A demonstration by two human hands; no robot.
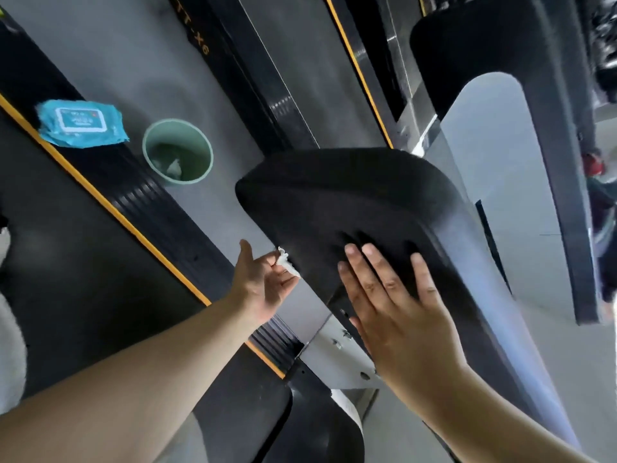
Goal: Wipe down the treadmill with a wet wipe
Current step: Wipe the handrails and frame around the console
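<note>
We press our right hand (397,305) with straight fingers on the black treadmill cover (350,202), while our left hand (263,282) pinches a white wipe (287,262).

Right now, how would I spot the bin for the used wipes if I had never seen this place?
Find the long black treadmill side rail with the orange stripe at left. On the grey floor beside it stands a pale green round bin, a crumpled white wipe inside. The blue wipe packet next to it lies flat on the rail; the bin is an open cup.
</note>
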